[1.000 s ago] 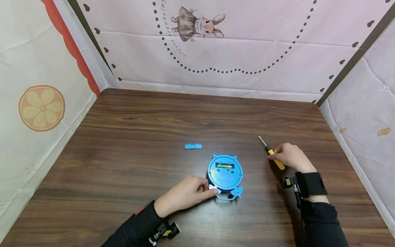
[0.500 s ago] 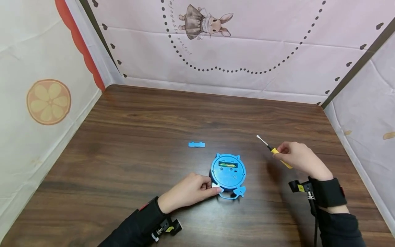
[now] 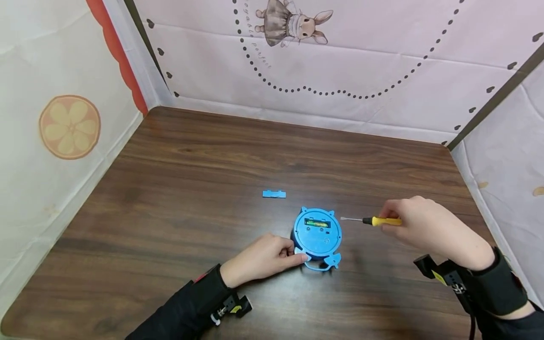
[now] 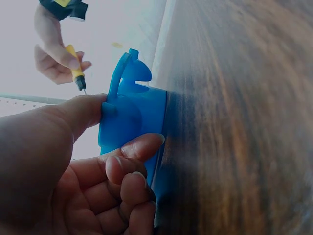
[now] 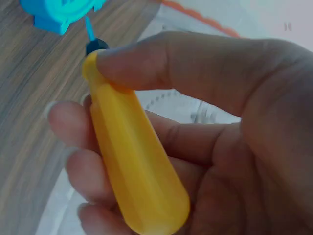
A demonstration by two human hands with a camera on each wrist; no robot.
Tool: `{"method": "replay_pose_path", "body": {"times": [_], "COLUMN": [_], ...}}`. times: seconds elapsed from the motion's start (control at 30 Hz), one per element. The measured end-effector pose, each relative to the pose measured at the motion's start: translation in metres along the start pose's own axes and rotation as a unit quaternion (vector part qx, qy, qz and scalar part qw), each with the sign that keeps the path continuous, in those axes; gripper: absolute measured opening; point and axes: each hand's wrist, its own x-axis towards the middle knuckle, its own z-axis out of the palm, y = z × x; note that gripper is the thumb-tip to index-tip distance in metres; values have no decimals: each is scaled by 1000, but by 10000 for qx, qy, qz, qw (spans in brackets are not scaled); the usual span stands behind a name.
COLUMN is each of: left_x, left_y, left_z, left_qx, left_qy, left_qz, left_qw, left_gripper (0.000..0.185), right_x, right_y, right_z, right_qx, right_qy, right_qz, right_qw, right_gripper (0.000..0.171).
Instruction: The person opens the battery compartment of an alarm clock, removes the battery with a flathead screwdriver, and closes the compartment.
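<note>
A round blue alarm clock [image 3: 318,240] with small ears lies back side up on the table. Its battery slot is uncovered, and a green battery [image 3: 316,223] shows inside. My left hand [image 3: 261,260] pinches the clock's lower left edge, thumb on top and fingers against the side; the left wrist view shows this grip on the blue casing [image 4: 122,125]. To the right, my right hand [image 3: 418,224] holds a screwdriver by its yellow handle [image 5: 134,156]. The screwdriver's metal shaft [image 3: 352,218] points left, its tip a short way from the clock's upper right edge.
Behind the clock, a small blue battery cover [image 3: 274,194] lies on the brown wood-grain table [image 3: 191,179]. White printed cloth [image 3: 361,47] rises at the back and both sides. Each wrist wears a black band with a small camera.
My right hand has turned the screwdriver from slanting away to nearly level, pointing left, with its tip now nearer the clock. The left hand keeps its hold. The head view has shifted slightly.
</note>
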Motion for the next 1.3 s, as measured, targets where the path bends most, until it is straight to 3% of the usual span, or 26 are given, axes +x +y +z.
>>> {"method": "replay_pose_path", "body": {"times": [0.23, 0.5, 0.73, 1.3], "left_x": [2, 5, 4, -4], "left_y": [-1, 0, 0, -6], "left_z": [-2, 1, 3, -1], "left_qx": [130, 254, 251, 186], "left_qy": [3, -90, -140, 1], "left_qz": [84, 69, 37, -59], "left_qw": [9999, 9996, 9996, 9998], "left_gripper": [40, 41, 41, 40], "right_x": [11, 28, 38, 69], "right_y": [-23, -40, -45, -57], "right_z": [-1, 3, 3, 7], "right_qx": [-631, -936, -1040, -1096], "right_qy": [-44, 64, -172, -524], "right_qz": [-442, -628, -757, -1185], "right_qw": [9970, 9936, 9915, 9855], "right_gripper": [12, 10, 5, 9]}}
